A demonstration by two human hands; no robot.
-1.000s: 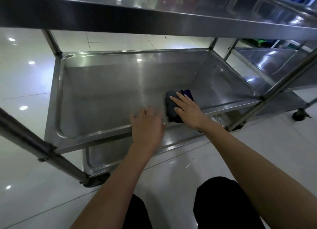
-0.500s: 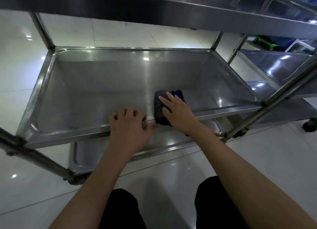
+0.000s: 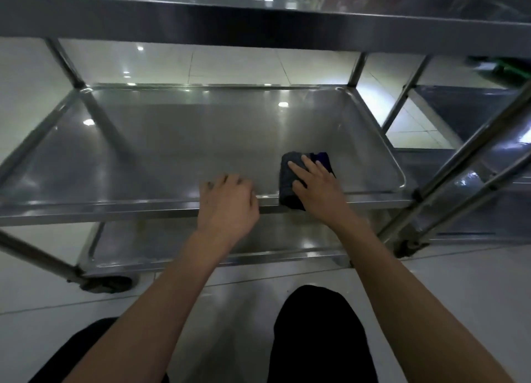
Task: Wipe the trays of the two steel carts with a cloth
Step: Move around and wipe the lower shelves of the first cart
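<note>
The near steel cart's middle tray [image 3: 161, 152] fills the centre of the view, under its top tray [image 3: 258, 23]. A dark folded cloth [image 3: 287, 178] lies over the tray's front rim at the right. My right hand [image 3: 319, 187] presses flat on the cloth with straight fingers. My left hand [image 3: 227, 204] grips the front rim just left of the cloth, fingers curled over the edge. The bottom tray [image 3: 201, 244] shows below my hands. A second steel cart [image 3: 474, 115] stands to the right, partly hidden by the uprights.
Steel uprights [image 3: 459, 164] rise at the right corner, close to my right forearm. A castor wheel [image 3: 106, 282] sits at the lower left on the glossy tiled floor [image 3: 459, 296]. My knees in dark trousers [image 3: 321, 339] are at the bottom.
My view has shifted, so the cart sits differently in frame. Both hands hold about the same places: the right on the cloth at the front rim, the left on the rim.
</note>
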